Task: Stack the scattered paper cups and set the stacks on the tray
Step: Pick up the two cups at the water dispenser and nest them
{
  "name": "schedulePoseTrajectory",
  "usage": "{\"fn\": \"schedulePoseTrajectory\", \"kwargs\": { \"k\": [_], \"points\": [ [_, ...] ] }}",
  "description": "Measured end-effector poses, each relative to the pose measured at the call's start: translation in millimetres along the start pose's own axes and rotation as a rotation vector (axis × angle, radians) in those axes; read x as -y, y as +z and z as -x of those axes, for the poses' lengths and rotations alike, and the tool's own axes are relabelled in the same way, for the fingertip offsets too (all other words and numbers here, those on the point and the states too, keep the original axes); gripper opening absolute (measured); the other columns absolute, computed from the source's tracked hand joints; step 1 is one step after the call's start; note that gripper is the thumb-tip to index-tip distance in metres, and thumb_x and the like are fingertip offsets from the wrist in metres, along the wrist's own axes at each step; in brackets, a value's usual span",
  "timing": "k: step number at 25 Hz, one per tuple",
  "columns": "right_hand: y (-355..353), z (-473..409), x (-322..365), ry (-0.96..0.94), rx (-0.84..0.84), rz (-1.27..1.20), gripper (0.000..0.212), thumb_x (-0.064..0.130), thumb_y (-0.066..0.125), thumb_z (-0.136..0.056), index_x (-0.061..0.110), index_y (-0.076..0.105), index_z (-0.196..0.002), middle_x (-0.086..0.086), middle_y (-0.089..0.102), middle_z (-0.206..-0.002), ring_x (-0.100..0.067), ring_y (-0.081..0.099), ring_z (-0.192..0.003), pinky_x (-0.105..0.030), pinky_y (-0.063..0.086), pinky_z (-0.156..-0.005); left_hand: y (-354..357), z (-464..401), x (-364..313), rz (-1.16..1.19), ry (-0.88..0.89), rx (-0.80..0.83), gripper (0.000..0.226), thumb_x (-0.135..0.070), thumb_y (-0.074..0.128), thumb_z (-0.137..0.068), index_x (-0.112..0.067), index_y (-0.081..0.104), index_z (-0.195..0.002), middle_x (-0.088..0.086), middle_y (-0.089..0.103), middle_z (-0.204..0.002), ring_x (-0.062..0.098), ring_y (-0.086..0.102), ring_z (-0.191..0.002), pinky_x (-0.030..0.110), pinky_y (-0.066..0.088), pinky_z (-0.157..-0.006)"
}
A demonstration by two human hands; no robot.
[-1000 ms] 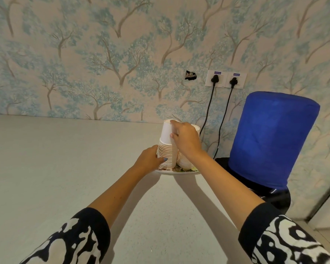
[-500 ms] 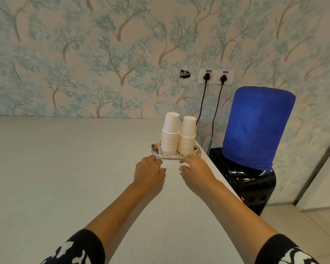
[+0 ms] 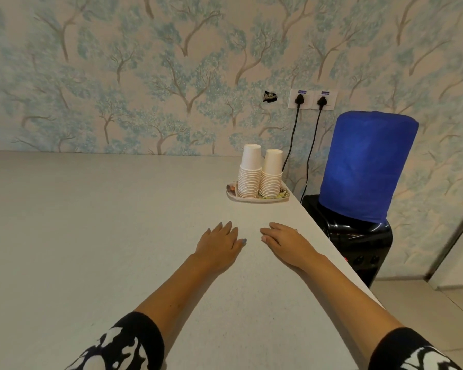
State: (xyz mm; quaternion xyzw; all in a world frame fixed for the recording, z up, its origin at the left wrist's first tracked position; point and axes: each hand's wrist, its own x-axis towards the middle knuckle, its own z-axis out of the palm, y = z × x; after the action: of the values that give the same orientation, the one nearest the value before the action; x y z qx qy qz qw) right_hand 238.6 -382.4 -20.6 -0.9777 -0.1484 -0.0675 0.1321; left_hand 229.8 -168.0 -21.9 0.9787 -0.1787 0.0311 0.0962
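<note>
Two stacks of white paper cups, upside down: left stack (image 3: pixel 249 172) a touch taller, right stack (image 3: pixel 271 174) just beside it, both on the patterned tray (image 3: pixel 231 192). The tray sits at the counter's (image 3: pixel 91 222) far right corner, close to the edge. Wide bare counter runs off to the left. Left hand (image 3: pixel 219 243) and right hand (image 3: pixel 285 241) lie flat, fingers straight and together, holding nothing, well short of the tray.
</note>
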Motion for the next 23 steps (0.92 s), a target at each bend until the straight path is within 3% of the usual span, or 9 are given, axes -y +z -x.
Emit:
{"fn": "schedulePoseTrajectory", "kwargs": {
  "k": [11, 16, 20, 23],
  "points": [
    [-16.7, 46.9, -15.9, -0.115, 0.02, -0.007, 0.044, 0.041, 0.033, -0.101, 0.023, 0.045, -0.139, -0.006, 0.041, -0.147, -0.024, 0.036, -0.135, -0.038, 0.032, -0.109, 1.9, 25.9, -42.1, 0.03, -0.08, -0.024, 0.053, -0.044, 0.02, -0.101, -0.017, 0.036, -0.143, 0.006, 0.022, -0.157, 0.028, 0.014, -0.145, 0.049, 0.014, -0.116],
    [-31.9, 86.3, -56.0, -0.214, 0.016, -0.003, 0.045, 0.04, 0.033, -0.101, 0.021, 0.045, -0.139, -0.008, 0.04, -0.148, -0.023, 0.034, -0.136, -0.039, 0.031, -0.109, 15.3, 25.8, -119.6, 0.027, -0.066, -0.044, 0.048, -0.043, 0.023, -0.101, -0.017, 0.045, -0.135, 0.006, 0.031, -0.153, 0.029, 0.02, -0.143, 0.051, 0.02, -0.112],
    [-44.3, 111.8, -89.4, -0.283, -0.012, -0.018, 0.042, 0.039, 0.034, -0.1, 0.017, 0.052, -0.132, -0.012, 0.05, -0.134, -0.027, 0.043, -0.125, -0.044, 0.039, -0.101, 27.8, 17.2, -176.5, 0.026, -0.082, -0.054, 0.049, -0.042, 0.021, -0.101, -0.019, 0.041, -0.139, 0.006, 0.03, -0.153, 0.03, 0.02, -0.143, 0.052, 0.02, -0.111],
    [-49.5, 133.6, -130.2, -0.247, -0.029, -0.094, 0.043, 0.04, 0.036, -0.099, 0.019, 0.05, -0.133, -0.009, 0.044, -0.142, -0.024, 0.038, -0.133, -0.045, 0.035, -0.106, 34.7, 7.2, -221.3, 0.017, -0.133, -0.025, 0.047, -0.041, 0.023, -0.1, -0.018, 0.042, -0.136, 0.01, 0.032, -0.151, 0.033, 0.024, -0.14, 0.052, 0.023, -0.109]
  ]
}}
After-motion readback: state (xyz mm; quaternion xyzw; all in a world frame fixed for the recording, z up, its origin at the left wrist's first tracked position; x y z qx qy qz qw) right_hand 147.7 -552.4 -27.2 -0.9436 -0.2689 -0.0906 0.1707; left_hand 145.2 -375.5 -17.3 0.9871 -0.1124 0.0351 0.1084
